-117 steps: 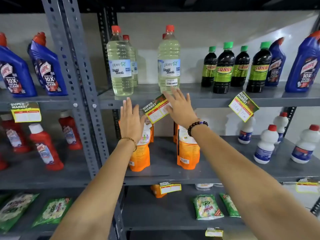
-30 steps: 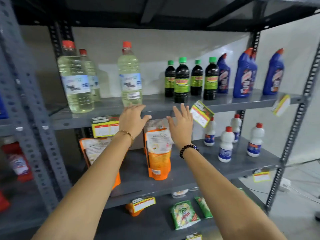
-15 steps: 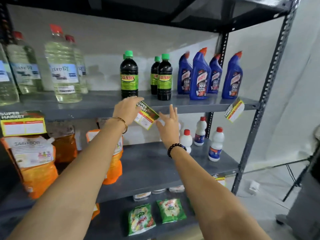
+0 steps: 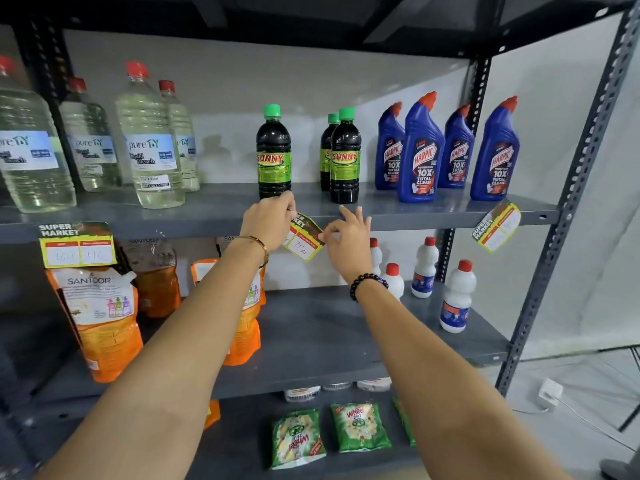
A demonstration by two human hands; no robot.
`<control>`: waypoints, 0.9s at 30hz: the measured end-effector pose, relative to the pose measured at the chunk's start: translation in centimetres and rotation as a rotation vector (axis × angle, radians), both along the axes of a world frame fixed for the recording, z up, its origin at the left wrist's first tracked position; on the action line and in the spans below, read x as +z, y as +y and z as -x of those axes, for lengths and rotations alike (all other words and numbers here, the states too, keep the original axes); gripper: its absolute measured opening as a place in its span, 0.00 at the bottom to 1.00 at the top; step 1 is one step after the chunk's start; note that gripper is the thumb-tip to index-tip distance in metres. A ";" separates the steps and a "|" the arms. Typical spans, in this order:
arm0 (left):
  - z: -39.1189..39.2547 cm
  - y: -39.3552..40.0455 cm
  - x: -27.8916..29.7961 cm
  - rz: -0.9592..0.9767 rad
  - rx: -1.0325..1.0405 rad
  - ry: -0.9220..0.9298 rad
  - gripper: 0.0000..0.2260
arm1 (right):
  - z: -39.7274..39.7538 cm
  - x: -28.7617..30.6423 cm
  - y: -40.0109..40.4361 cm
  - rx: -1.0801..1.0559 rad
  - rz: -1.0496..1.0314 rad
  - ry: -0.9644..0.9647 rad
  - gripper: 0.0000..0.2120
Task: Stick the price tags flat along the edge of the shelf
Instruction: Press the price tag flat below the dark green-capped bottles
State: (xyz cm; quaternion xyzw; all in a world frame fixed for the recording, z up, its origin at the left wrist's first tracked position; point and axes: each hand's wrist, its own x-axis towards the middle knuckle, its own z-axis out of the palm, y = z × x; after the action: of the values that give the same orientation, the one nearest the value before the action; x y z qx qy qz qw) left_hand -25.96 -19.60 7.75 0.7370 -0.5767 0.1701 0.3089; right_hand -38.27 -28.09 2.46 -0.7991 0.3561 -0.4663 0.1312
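Note:
A tilted yellow-and-red price tag (image 4: 304,241) hangs askew from the front edge of the grey upper shelf (image 4: 207,221), below the dark Sunny bottles (image 4: 273,155). My left hand (image 4: 268,223) pinches the tag's upper left corner against the shelf edge. My right hand (image 4: 348,242) pinches its right edge with thumb and forefinger. Further left a price tag (image 4: 78,245) sits flat and level on the same edge. At the right end another tag (image 4: 497,226) hangs crooked under the blue Harpic bottles (image 4: 422,154).
Clear bleach bottles (image 4: 150,147) stand on the upper shelf at left. The middle shelf (image 4: 318,341) holds orange Santoor pouches (image 4: 100,317) and white bottles (image 4: 457,299). Green Wheel packets (image 4: 358,427) lie on the lower shelf. A perforated upright (image 4: 568,209) bounds the rack at right.
The view has shifted right along the shelf, from the tag under the bleach bottles, now flat, to the crooked one under the Sunny bottles. Both hands have closed on that tag.

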 end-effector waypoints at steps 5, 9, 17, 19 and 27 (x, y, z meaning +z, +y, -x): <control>0.0 1.1 -0.7 0.000 -0.089 0.063 0.04 | 2.3 1.9 -0.4 0.085 0.000 0.024 0.07; 0.8 0.9 -1.9 -0.056 -0.079 -0.024 0.06 | 4.2 3.1 -1.5 0.113 -0.046 0.141 0.04; 1.7 -0.2 -2.0 0.042 0.049 0.037 0.07 | 4.5 4.0 -2.1 0.120 -0.114 0.133 0.04; 1.9 -0.4 -1.7 0.052 0.073 0.064 0.06 | 4.4 4.4 -2.1 0.114 -0.118 0.128 0.05; 2.2 -0.8 -0.7 0.059 0.132 0.065 0.07 | 3.8 5.2 -2.3 0.042 -0.112 0.154 0.06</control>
State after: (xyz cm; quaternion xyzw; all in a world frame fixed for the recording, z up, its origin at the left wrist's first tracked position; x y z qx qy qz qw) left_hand -28.18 -20.41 7.02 0.7691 -0.5113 0.1831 0.3368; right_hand -42.07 -30.42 7.68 -0.8313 0.3735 -0.3802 0.1576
